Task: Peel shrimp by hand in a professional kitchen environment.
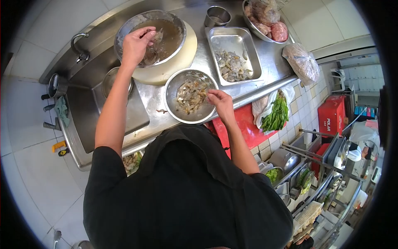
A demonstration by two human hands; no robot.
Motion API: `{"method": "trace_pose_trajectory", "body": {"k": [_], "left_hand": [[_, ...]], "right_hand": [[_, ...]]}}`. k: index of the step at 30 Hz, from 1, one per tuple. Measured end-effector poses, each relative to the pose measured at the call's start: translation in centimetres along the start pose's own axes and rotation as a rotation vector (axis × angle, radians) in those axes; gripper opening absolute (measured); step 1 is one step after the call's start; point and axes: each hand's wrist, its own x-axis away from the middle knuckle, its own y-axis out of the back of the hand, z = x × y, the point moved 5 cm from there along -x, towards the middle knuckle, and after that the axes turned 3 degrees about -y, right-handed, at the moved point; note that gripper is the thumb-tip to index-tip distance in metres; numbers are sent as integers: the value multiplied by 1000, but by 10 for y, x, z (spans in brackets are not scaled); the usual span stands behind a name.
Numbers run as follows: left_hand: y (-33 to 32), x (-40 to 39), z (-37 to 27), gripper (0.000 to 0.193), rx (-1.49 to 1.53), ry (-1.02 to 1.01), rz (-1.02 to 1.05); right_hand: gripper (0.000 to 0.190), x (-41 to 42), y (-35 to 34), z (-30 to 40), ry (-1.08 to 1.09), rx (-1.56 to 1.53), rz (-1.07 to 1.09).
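Observation:
My left hand (139, 42) is over a large metal bowl (181, 39) of murky water, with a shrimp (158, 36) pinched between thumb and fingers. That bowl rests on a thick round cream-coloured board (189, 49). My right hand (219, 101) is at the right rim of a metal colander (169, 104) that holds a heap of shrimp shells and heads (190, 96); its fingertips are drawn together, and whether they pinch anything cannot be told. Peeled-looking shrimp (233, 67) lie in a rectangular steel pan (238, 40) to the right of the colander.
A steel sink (84, 115) with a faucet (77, 49) and a round strainer or bowl is at left. A metal cup (217, 17), a bowl of bagged meat (264, 26) and a plastic bag (301, 62) stand at right. Below are leafy greens (276, 115) on a red surface.

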Motion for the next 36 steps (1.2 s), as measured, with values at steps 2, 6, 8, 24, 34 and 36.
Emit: {"method": "trace_pose_trajectory", "body": {"k": [2, 6, 8, 24, 34, 36], "left_hand": [[-10, 17, -20, 23, 89, -34, 13], [-51, 57, -18, 20, 302, -93, 219], [-80, 81, 5, 20, 385, 34, 333], [-128, 147, 90, 16, 736, 469, 450], [-127, 161, 60, 43, -352, 15, 797], [-131, 154, 67, 40, -135, 54, 664]], "right_hand": [[27, -1, -7, 7, -5, -53, 15], [28, -4, -32, 17, -128, -308, 168], [28, -4, -48, 22, -177, -405, 241], [34, -19, -39, -10, -140, -276, 170], [38, -23, -30, 4, 108, -23, 160], [37, -24, -42, 13, 135, 15, 183]]}}
